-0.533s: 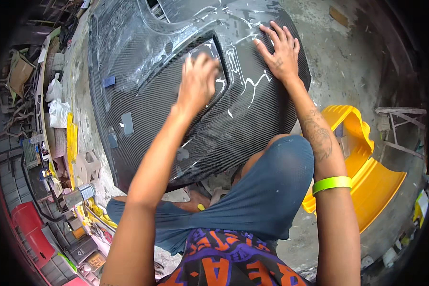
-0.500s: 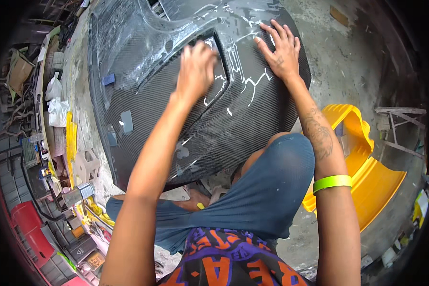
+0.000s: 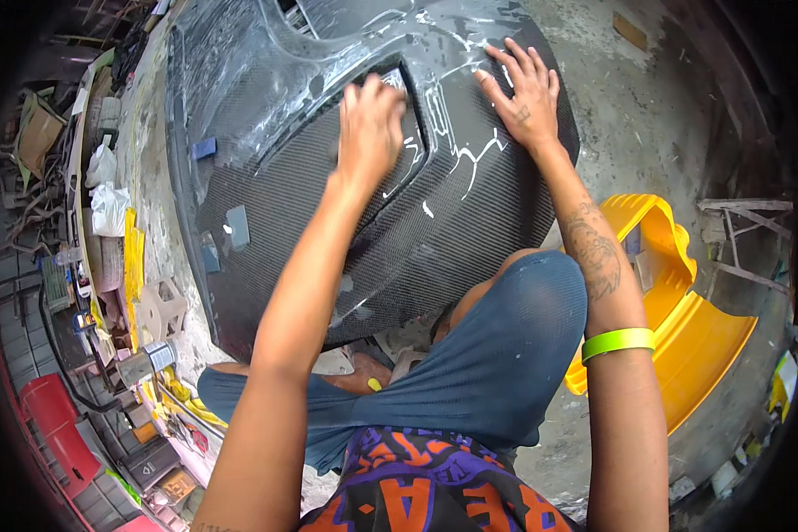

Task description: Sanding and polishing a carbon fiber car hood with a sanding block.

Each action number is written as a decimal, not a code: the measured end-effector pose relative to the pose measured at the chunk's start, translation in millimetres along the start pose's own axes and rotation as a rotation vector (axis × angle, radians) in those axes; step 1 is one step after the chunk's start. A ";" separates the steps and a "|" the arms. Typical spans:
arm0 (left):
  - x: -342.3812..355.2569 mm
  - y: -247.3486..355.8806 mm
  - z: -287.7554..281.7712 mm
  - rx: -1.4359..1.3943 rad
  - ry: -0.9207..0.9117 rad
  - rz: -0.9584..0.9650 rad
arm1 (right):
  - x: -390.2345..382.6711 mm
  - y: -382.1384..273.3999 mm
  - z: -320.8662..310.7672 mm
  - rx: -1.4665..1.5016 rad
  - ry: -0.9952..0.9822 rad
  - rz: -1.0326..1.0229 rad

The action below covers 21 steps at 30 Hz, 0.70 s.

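Note:
A large black carbon-weave body panel [image 3: 275,204] lies on the floor in front of me, streaked with whitish wet residue. My left hand [image 3: 371,129] is curled and pressed down at the edge of the panel's rectangular recess, with a small pale sanding pad [image 3: 395,80] showing under the fingertips. To its right, my right hand [image 3: 525,93] lies flat on the panel with fingers spread and holds nothing. A bright green band [image 3: 618,341] is on my right wrist. My knees in blue shorts sit just below the panel.
A yellow moulded plastic part [image 3: 683,310] stands at my right. Small blue-grey blocks [image 3: 204,147] rest on the panel's left side. A perforated concrete block [image 3: 163,307], a metal can [image 3: 155,357] and cluttered parts and tools line the left edge. A metal frame [image 3: 740,239] stands at far right.
My left hand has slid up the panel, away from me, toward the top of the recess. My right hand has stayed flat in the same place.

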<state>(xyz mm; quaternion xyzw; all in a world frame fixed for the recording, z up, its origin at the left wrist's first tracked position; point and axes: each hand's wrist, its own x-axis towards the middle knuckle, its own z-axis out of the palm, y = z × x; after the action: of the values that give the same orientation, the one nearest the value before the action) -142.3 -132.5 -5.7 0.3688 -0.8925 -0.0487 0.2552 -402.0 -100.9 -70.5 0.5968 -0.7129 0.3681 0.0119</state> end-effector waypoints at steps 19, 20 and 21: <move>16.0 -22.3 9.2 0.006 0.184 0.073 | 1.4 3.6 2.5 -0.010 0.032 -0.021; 19.0 -28.2 9.9 0.050 0.129 0.034 | 0.6 3.5 2.3 -0.016 0.031 -0.036; 21.5 -33.5 10.1 0.065 0.111 0.063 | 0.8 3.7 2.2 -0.044 -0.008 -0.001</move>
<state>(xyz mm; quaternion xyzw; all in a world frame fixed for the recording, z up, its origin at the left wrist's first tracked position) -138.9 -172.4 -14.7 0.3508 -0.8891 0.0089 0.2938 -404.5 -102.7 -73.7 0.5983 -0.7204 0.3502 0.0225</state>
